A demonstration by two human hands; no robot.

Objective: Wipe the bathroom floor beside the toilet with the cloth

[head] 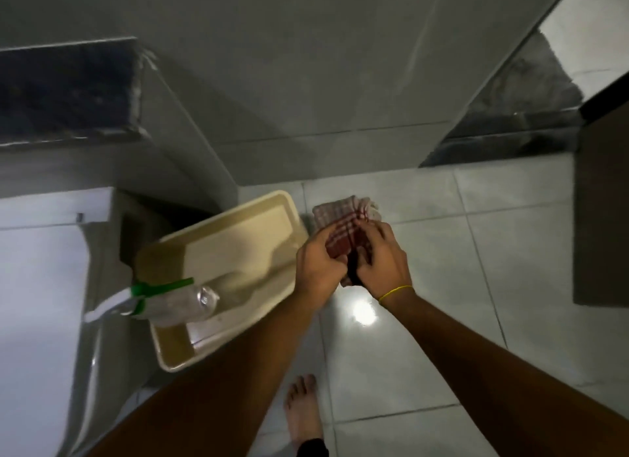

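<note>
A red-and-white checked cloth (pixel 342 222) is bunched between both hands, held above the pale tiled floor (pixel 425 337). My left hand (pixel 318 262) grips its near left side and my right hand (pixel 381 257), with a yellow band on the wrist, grips its right side. The far end of the cloth sticks out beyond my fingers. The white toilet (pixel 37 286) fills the left edge of the view.
A beige plastic tray (pixel 265 204) stands tilted on the floor beside the toilet, with a clear spray bottle (pixel 170 301) with green trigger lying across it. A bare foot (pixel 303 412) stands on the tiles below. A dark cabinet (pixel 602 201) is at right.
</note>
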